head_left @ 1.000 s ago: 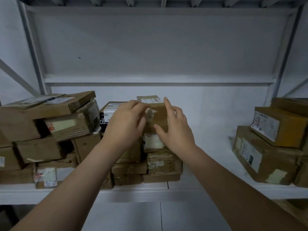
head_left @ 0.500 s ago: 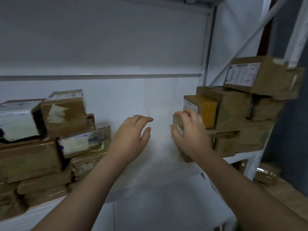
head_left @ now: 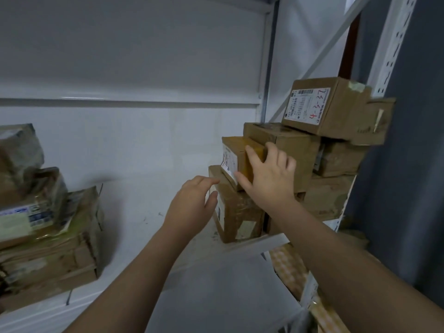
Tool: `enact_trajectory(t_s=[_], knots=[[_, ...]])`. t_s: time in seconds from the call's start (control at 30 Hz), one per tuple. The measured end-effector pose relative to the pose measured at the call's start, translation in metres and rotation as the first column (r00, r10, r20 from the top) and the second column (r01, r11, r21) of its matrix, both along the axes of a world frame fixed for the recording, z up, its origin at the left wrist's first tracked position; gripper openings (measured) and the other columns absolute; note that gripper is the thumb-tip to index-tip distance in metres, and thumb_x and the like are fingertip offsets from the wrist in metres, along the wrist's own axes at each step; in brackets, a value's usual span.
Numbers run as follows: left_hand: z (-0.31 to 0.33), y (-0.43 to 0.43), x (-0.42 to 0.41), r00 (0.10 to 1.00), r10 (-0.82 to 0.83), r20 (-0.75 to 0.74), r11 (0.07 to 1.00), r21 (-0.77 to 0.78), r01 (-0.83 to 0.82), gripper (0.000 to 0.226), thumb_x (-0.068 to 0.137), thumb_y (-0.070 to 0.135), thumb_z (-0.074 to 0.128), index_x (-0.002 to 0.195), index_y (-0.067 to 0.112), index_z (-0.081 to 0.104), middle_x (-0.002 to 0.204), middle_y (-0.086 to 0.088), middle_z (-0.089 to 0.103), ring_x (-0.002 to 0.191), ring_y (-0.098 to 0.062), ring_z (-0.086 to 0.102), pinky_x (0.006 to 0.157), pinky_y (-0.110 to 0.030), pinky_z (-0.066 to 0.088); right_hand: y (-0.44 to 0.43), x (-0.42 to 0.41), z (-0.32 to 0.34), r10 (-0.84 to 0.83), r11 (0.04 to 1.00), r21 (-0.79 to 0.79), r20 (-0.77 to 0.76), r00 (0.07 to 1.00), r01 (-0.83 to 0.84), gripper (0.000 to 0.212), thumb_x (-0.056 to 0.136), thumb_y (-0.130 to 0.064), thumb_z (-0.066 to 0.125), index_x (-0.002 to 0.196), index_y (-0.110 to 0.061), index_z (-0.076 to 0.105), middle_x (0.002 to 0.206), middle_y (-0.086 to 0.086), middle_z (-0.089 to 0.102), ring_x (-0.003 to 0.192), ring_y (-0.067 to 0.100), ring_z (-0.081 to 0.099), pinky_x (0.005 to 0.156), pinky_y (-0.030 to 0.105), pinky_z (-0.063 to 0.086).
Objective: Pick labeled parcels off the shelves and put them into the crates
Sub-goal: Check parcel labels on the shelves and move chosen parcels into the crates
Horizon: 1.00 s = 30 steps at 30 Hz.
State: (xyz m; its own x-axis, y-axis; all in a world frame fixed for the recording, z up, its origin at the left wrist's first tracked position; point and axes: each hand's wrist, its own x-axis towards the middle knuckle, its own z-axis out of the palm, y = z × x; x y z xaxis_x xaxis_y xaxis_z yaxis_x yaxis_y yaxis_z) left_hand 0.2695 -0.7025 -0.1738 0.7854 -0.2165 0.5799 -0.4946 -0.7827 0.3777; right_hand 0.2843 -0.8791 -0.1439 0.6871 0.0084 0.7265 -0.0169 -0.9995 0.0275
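A small yellow-brown parcel (head_left: 236, 153) with a white label on its left face lies on a stack at the right end of the white shelf (head_left: 149, 188). My right hand (head_left: 266, 175) lies against its near side, thumb under the labelled corner and fingers spread over the top edge. My left hand (head_left: 192, 204) hovers empty just left of the stack, fingers loosely bent, close to the taped brown parcel (head_left: 236, 212) underneath. Above and behind sit more brown boxes, the top one (head_left: 322, 106) bearing a label with red writing.
A second pile of taped parcels (head_left: 48, 231) fills the shelf's left end. Bare shelf lies between the two piles. The rack's grey upright (head_left: 394, 44) and diagonal brace (head_left: 324, 51) stand at the right. Wrapped goods (head_left: 293, 267) lie on a lower level.
My view swung right, from the left pile to the right stack. My right hand rose from the lower parcel onto the yellow-brown one; my left hand followed toward the stack.
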Motion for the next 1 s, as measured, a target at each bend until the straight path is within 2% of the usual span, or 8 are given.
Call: enact_trajectory(t_s=[0.17,0.33,0.4,0.5,0.53,0.63,0.77,1.0], knots=[[-0.01,-0.002,0.006,1.0,0.01,-0.017,1.0,-0.011,-0.01,0.035,0.099,0.026,0.045,0.133,0.023,0.051,0.136,0.004,0.052,0.124,-0.013,0.046,0.102,-0.024,0.034,0.014,0.009,-0.002,0.11,0.992,0.06,0.053,0.993,-0.113,0.057,0.078,-0.057,0.064,0.12,-0.019,0.056,0.129,0.023,0.05,0.116,0.041,0.049,0.096,0.054,0.041],[-0.014,0.014,0.01,0.998,-0.017,-0.063,0.979,-0.206,0.004,0.044,0.096,0.031,0.051,0.138,0.022,0.044,0.139,0.0,0.047,0.124,-0.016,0.047,0.104,-0.034,0.041,0.017,0.007,0.005,0.344,0.848,0.372,0.154,0.926,-0.377,0.042,0.081,-0.032,0.07,0.113,-0.019,0.047,0.131,0.006,0.041,0.114,0.024,0.046,0.089,0.033,0.046],[-0.009,0.02,0.01,0.988,-0.08,-0.135,0.916,-0.402,0.019,0.063,0.09,0.042,0.054,0.145,0.025,0.03,0.147,-0.001,0.036,0.128,-0.018,0.043,0.105,-0.04,0.042,0.023,-0.002,0.006,0.41,0.644,0.57,0.305,0.86,-0.51,0.04,0.078,-0.023,0.073,0.105,-0.021,0.044,0.118,0.0,0.044,0.105,0.015,0.05,0.084,0.027,0.048],[0.006,0.023,0.005,0.92,-0.315,-0.234,0.727,-0.683,0.075,0.092,0.075,0.056,0.06,0.148,0.034,0.009,0.153,0.002,0.029,0.128,-0.017,0.045,0.097,-0.033,0.047,0.039,-0.016,0.003,0.519,0.093,0.8,0.469,0.715,-0.593,0.035,0.084,0.0,0.065,0.102,-0.015,0.038,0.103,0.001,0.056,0.093,0.008,0.066,0.067,0.022,0.055],[0.01,0.024,0.004,0.894,-0.392,-0.215,0.655,-0.748,0.107,0.096,0.072,0.054,0.064,0.147,0.036,0.008,0.15,0.004,0.034,0.121,-0.013,0.052,0.088,-0.026,0.051,0.043,-0.02,0.001,0.539,-0.015,0.824,0.484,0.689,-0.567,0.032,0.087,0.004,0.061,0.1,-0.014,0.037,0.099,0.0,0.059,0.089,0.006,0.068,0.063,0.02,0.054],[0.015,0.027,0.001,0.869,-0.472,-0.149,0.536,-0.831,0.149,0.096,0.066,0.041,0.069,0.141,0.044,0.01,0.142,0.004,0.046,0.106,-0.01,0.06,0.079,-0.024,0.055,0.051,-0.023,-0.006,0.567,-0.073,0.85,0.466,0.679,-0.522,0.029,0.09,0.003,0.056,0.095,-0.019,0.038,0.097,-0.001,0.064,0.086,0.009,0.07,0.061,0.019,0.054],[0.016,0.034,0.002,0.87,-0.474,-0.135,0.513,-0.846,0.148,0.097,0.062,0.038,0.072,0.138,0.048,0.012,0.141,-0.001,0.046,0.11,-0.02,0.061,0.087,-0.034,0.054,0.056,-0.021,-0.01,0.558,-0.082,0.864,0.452,0.695,-0.496,0.027,0.091,-0.006,0.058,0.094,-0.024,0.039,0.102,0.004,0.065,0.089,0.016,0.07,0.064,0.023,0.055],[0.016,0.045,0.007,0.879,-0.467,-0.095,0.505,-0.845,0.176,0.092,0.075,0.027,0.07,0.145,0.045,0.013,0.139,0.003,0.047,0.104,-0.014,0.061,0.065,-0.016,0.053,0.063,-0.017,-0.012,0.602,-0.08,0.862,0.441,0.665,-0.5,0.041,0.08,-0.018,0.059,0.111,-0.038,0.041,0.117,0.0,0.055,0.093,0.007,0.068,0.071,0.025,0.056]])
